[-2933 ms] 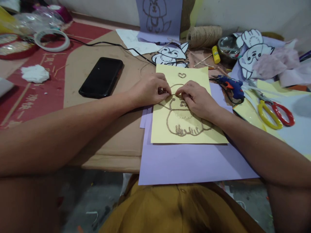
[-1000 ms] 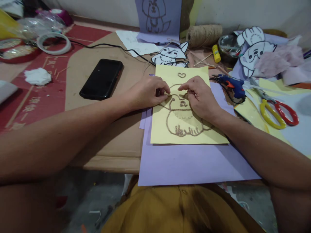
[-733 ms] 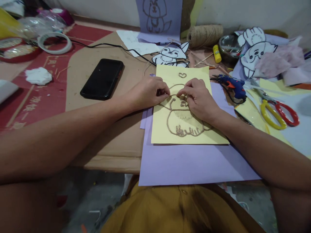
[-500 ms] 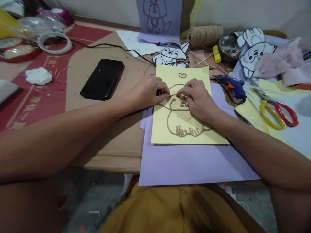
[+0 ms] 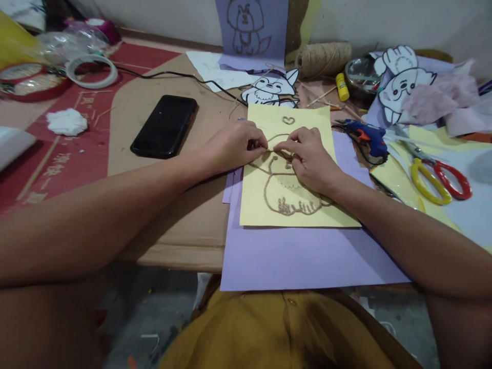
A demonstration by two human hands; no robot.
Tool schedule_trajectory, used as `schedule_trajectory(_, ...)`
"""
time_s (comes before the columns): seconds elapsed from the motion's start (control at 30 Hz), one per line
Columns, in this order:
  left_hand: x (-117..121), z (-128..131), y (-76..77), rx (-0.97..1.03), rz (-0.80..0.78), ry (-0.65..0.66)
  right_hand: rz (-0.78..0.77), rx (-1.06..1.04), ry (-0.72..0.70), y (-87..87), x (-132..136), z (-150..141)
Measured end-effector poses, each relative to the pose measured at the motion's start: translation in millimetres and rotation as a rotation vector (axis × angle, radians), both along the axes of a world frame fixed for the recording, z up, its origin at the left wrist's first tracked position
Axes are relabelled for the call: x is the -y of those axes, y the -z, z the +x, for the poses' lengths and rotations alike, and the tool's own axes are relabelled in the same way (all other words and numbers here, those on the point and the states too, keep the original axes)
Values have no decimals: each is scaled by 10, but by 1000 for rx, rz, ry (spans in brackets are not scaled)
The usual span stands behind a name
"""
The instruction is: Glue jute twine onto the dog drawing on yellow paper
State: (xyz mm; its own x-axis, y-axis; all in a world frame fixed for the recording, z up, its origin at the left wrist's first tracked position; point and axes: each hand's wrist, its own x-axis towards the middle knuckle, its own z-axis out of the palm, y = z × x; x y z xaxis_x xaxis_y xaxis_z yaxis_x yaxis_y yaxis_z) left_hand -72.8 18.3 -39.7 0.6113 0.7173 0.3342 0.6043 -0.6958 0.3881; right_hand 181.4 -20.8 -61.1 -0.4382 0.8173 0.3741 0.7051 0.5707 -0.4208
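A yellow sheet [image 5: 253,215] bears an animal figure outlined in brown twine [image 5: 265,197], with a small twine heart [image 5: 288,120] above it. My left hand [image 5: 236,146] rests over the sheet's left edge, thumb and forefinger pinched on a thin strand of twine at the head outline. From the right, my right hand [image 5: 313,159] pinches the same area, its fingertips close to the left ones. It covers part of the figure's face. Beneath the yellow sheet lies a larger purple sheet [image 5: 307,261].
Left of my hands is a black phone [image 5: 164,126]. On the right are a blue glue gun [image 5: 371,137] and red-and-yellow scissors [image 5: 440,179]. Behind stand a twine spool [image 5: 325,59], a glue stick [image 5: 342,87] and paper cutouts [image 5: 269,88]. A tape roll [image 5: 111,77] lies at left.
My right fingertips have shifted slightly left, nearer the left fingertips along the head outline. My left hand stays almost in place. The camera view has tilted and shifted a little.
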Motion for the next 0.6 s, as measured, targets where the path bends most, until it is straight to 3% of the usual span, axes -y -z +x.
schedule_trajectory(0.43,-22,7,65,29,17,-9,10,20,8,6,20,-18)
schedule_trajectory(0.6,2,12,50,26,10,-20,72,-67,26,-21,16,32)
